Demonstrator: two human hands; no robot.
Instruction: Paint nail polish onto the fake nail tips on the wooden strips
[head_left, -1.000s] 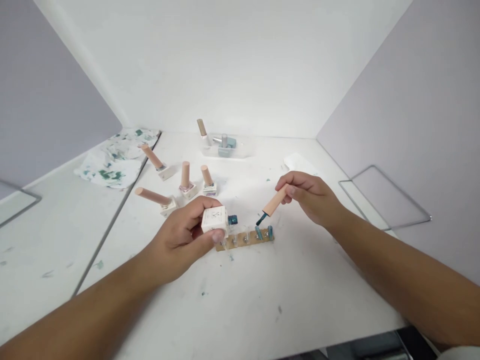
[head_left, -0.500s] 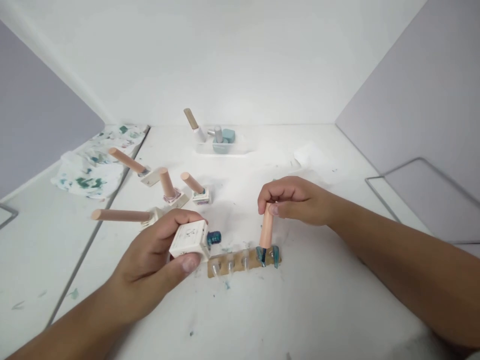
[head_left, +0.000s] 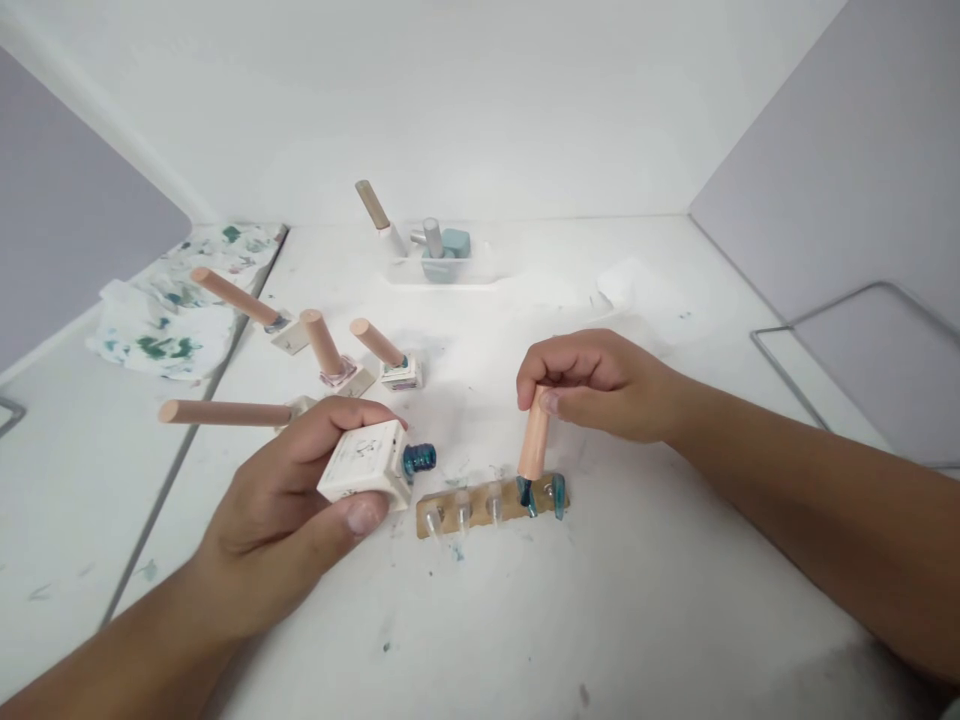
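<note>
Our right hand (head_left: 600,385) pinches the wooden brush cap (head_left: 535,438) between thumb and fingertips, held nearly upright so its teal tip meets a nail tip (head_left: 527,494) on the cardboard strip (head_left: 480,508). Our left hand (head_left: 300,490) wraps the open polish bottle (head_left: 367,472) — tilted, its teal neck towards the brush, seemingly for easy dipping. Beyond them capped bottles (head_left: 330,352) stand on the white table (head_left: 525,620), a stained cloth (head_left: 161,320) further left.
</note>
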